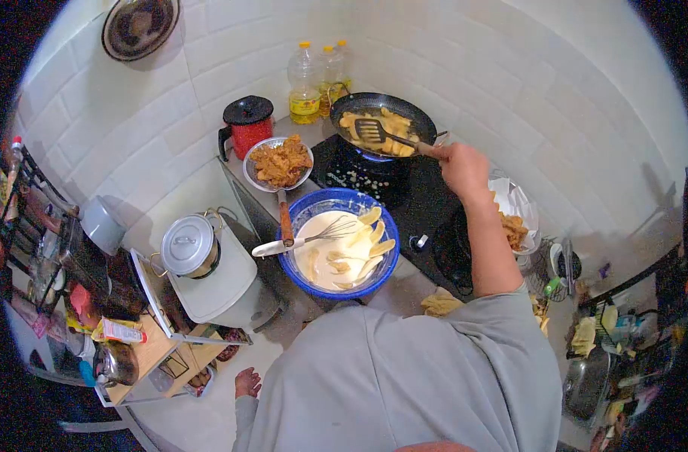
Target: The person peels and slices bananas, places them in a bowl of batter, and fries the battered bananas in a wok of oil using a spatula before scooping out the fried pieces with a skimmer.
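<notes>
Spatula (398,138) w/ slotted blk head is in person's R hand (464,167), grip closed firmly round the handle end, arm stretched fwd over the hob (415,207). Spatula head sits in the dark pan (375,99), on top of yellow pieces (398,125); pan's at the back of the hob, blue flame (372,157) showing under it. Pale crumbs (356,181) scattered on the hob, just in front of pan.

L hand (247,383) hangs low at person's L side, well apart from the bench (416,289); grip loose & open, fingers slightly curled.

Nearer the body, blue bowl (396,260) w/ cream-coloured batter (311,228); pale yellow slices (383,247) lie in it, mostly R side, some part-coated. Whisk (336,228) lies across the bowl, wires over the batter, white handle out past L rim. Strainer (277,188) is behind bowl to the L, heaped w/ browned fried pieces (281,160), its brown handle pointing down over the bowl's L edge, by the whisk.

Red jug (251,137) w/ blk lid stands just behind strainer; oil bottles (305,90), yellow caps, upright btwn jug & pan, nr the wall. R of the forearm: paper-lined bowl (527,205) w/ more browned pieces, partly hidden by the arm. Far L, lidded pot (184,245) on a white surface.
</notes>
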Demonstrator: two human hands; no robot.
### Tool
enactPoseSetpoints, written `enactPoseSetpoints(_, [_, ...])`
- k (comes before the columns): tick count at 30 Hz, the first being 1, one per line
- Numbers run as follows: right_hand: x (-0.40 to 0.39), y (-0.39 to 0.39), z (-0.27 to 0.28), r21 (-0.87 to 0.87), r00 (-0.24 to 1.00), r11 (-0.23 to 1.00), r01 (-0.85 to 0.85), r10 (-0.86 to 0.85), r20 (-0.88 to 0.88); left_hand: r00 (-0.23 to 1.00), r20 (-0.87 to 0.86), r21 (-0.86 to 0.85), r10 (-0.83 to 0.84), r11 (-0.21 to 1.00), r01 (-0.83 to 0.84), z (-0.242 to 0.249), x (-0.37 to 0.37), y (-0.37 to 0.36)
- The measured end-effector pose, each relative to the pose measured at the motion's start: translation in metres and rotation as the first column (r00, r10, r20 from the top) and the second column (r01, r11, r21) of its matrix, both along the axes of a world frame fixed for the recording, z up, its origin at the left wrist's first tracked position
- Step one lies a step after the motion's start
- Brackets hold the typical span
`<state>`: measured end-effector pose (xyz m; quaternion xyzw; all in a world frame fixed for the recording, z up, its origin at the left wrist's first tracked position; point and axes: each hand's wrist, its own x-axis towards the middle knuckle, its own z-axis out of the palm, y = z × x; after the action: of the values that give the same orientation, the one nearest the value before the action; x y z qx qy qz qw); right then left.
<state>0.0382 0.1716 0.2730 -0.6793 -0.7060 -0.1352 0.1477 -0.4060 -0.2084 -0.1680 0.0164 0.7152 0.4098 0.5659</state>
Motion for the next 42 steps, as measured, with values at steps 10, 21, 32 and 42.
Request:
enactPoseSetpoints(10, [0.009, -0.003, -0.005, 0.211, 0.994, 0.974, 0.081, -0.094, 0.053, 0.994, 0.064, -0.094, 0.088, 0.992, -0.082, -0.048, -0.030, -0.002])
enactPoseSetpoints(21, [0.007, -0.008, -0.046, 0.325, 0.999, 0.945, 0.026, -0.040, 0.037, 0.990, 0.062, -0.038, 0.130, 0.991, -0.128, -0.099, -0.055, -0.029])
enactPoseSetpoints(32, [0.011, -0.021, -0.044, 0.264, 0.991, 0.963, 0.049, -0.079, 0.104, 0.991, 0.130, 0.116, 0.030, 0.992, -0.045, -0.120, -0.067, -0.023])
enactPoseSetpoints(42, [0.010, -0.017, -0.054, 0.354, 0.992, 0.933, 0.056, -0.092, 0.086, 0.866, -0.178, 0.036, -0.468, 0.876, 0.481, -0.110, -0.078, -0.022])
